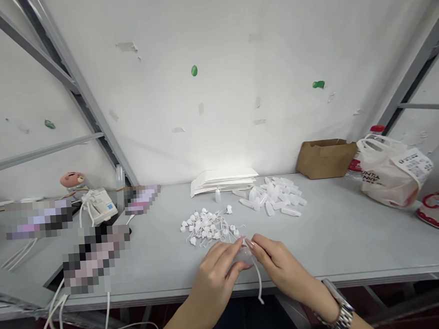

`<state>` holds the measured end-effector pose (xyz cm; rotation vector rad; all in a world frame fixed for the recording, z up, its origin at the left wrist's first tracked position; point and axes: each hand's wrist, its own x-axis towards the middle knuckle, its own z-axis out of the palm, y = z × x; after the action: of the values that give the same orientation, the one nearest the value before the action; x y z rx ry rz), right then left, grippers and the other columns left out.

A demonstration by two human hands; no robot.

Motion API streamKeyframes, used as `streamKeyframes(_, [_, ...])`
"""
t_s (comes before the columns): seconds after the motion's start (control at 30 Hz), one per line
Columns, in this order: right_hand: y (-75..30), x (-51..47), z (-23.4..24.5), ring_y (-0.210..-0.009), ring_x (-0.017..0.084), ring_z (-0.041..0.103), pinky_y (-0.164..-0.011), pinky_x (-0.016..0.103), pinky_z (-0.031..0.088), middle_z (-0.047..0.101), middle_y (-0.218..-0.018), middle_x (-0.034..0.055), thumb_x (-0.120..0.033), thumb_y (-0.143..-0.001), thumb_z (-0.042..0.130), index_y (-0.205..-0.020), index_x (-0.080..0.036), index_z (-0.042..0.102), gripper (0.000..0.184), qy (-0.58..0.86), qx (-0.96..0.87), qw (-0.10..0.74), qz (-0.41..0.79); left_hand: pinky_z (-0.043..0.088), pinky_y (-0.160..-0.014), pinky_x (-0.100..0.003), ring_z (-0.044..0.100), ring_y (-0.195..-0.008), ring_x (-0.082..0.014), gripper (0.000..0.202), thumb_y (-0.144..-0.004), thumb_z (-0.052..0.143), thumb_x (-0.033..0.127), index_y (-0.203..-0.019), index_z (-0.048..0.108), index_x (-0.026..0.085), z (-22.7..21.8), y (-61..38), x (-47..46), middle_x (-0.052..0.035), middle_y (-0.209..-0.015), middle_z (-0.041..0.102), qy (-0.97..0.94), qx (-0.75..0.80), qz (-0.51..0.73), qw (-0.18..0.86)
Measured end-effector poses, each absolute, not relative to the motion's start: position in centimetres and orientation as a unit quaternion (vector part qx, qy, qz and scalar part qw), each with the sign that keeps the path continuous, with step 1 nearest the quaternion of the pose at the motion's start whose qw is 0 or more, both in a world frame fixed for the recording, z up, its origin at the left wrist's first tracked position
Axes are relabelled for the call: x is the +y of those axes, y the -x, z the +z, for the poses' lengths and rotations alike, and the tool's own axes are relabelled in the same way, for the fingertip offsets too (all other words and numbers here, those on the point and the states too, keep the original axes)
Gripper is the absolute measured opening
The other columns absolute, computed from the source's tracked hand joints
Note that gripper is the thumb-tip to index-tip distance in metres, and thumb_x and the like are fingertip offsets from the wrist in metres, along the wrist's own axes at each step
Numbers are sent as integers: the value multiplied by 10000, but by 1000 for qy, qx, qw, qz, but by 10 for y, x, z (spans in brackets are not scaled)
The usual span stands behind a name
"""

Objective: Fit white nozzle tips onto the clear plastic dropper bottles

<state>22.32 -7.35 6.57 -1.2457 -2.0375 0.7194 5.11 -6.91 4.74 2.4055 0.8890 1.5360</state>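
My left hand is closed around a small translucent plastic bottle, near the front edge of the grey table. At the bottle's top, my right hand pinches a white cap, mostly hidden by the fingertips. From there a thin white strap dangles below the fingers. Just beyond my hands lies a pile of white caps with straps. A heap of empty translucent bottles lies farther back to the right. One small bottle stands upright behind the caps.
White flat packets are stacked against the wall. A brown paper box and a white plastic bag stand at the back right. On the left are blurred-out devices, white cables and a white power adapter.
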Motion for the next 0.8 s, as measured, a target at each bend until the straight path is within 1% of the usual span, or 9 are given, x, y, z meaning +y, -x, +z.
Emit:
streamKeyframes(0.1, [-221, -70, 63, -506, 103, 313, -483, 228, 279, 310, -553, -67, -462, -937, 292, -641, -217, 294, 384, 502, -716, 323, 361, 544, -699, -304, 617, -765, -166, 385, -796, 604, 108, -1165, 582, 214, 45, -53, -68, -43, -846, 693, -798, 317, 508, 65])
streamKeyframes(0.2, [-229, -66, 67, -513, 103, 378, -513, 230, 322, 371, -539, -63, -486, -924, 320, -641, -209, 357, 398, 505, -708, 310, 385, 552, -711, -303, 623, -792, -171, 362, -777, 631, 138, -1127, 616, 229, 47, -53, -68, -38, -866, 690, -779, 367, 487, 143])
streamKeyframes(0.33, [-243, -63, 76, -563, 117, 462, -564, 243, 386, 476, -595, -35, -431, -935, 336, -730, -201, 474, 337, 508, -714, 351, 330, 543, -822, -346, 618, -885, -180, 335, -804, 591, 206, -1133, 622, 265, 53, -52, -70, -36, -959, 656, -718, 432, 446, 314])
streamKeyframes(0.4, [-247, -66, 79, -614, 129, 497, -592, 253, 420, 520, -674, -12, -382, -928, 390, -845, -204, 514, 232, 490, -724, 397, 278, 547, -826, -354, 609, -888, -172, 321, -844, 522, 241, -1150, 611, 276, 56, -52, -71, -35, -976, 609, -681, 419, 448, 400])
streamKeyframes(0.47, [-247, -72, 81, -684, 143, 527, -648, 273, 452, 545, -756, 11, -300, -912, 451, -990, -212, 519, 137, 433, -760, 432, 219, 548, -818, -354, 601, -866, -161, 322, -868, 470, 260, -1161, 601, 286, 57, -52, -71, -31, -968, 562, -656, 399, 453, 453])
streamKeyframes(0.53, [-243, -80, 82, -759, 159, 542, -697, 295, 468, 560, -836, 39, -216, -892, 489, -1124, -219, 493, 232, 359, -813, 428, 165, 530, -832, -358, 587, -857, -160, 318, -862, 482, 259, -1153, 606, 296, 58, -52, -72, -25, -926, 537, -658, 404, 451, 448])
streamKeyframes(0.6, [-235, -86, 81, -790, 172, 538, -691, 308, 474, 574, -890, 64, -158, -878, 502, -1181, -219, 485, 309, 306, -858, 397, 113, 512, -823, -343, 569, -846, -162, 321, -841, 517, 232, -1139, 615, 302, 57, -52, -72, -21, -881, 528, -679, 422, 443, 406])
streamKeyframes(0.7, [-224, -90, 79, -748, 170, 515, -652, 311, 469, 584, -865, 71, -89, -864, 496, -1092, -202, 554, 261, 272, -881, 384, 47, 503, -740, -291, 545, -780, -150, 335, -825, 527, 187, -1122, 625, 308, 57, -54, -73, -17, -831, 522, -704, 444, 426, 354])
streamKeyframes(0.8, [-222, -89, 76, -738, 164, 516, -640, 301, 477, 568, -830, 61, -72, -868, 480, -1053, -199, 572, 243, 280, -862, 417, 68, 490, -703, -275, 531, -744, -146, 324, -818, 540, 199, -1108, 633, 311, 57, -54, -73, -14, -815, 526, -710, 457, 423, 329])
